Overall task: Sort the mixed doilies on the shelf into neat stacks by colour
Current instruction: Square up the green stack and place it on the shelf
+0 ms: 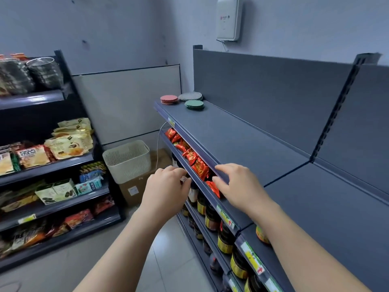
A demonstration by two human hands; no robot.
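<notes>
The doilies sit at the far left end of the grey top shelf (242,144), sorted into three round stacks. The pink stack (169,99) lies right at the shelf's front corner. The grey stack (190,96) is just to its right, close to the back panel. The green stack (194,104) lies in front of the grey one and touches or slightly overlaps it. All three are well apart from both hands.

The right hand (240,184) is at the near part of the same shelf. Its fingers (221,168) are gently bent and a little spread, lying over the shelf's front lip. The thumb sits lower, beside the red packets (195,161) on the second shelf (176,154).

The left hand (166,186) is just left of it, at the front rail of that second shelf. Its fingers are curled inward with the tips close together, and I cannot tell whether they pinch anything.

Dark jars with yellow labels (225,241) fill the shelves below. On the floor to the left, a pale plastic basket (128,161) rests on a cardboard box (132,190). Farther left, a dark rack (99,157) carries snack bags. A white box (229,17) hangs on the far wall.
</notes>
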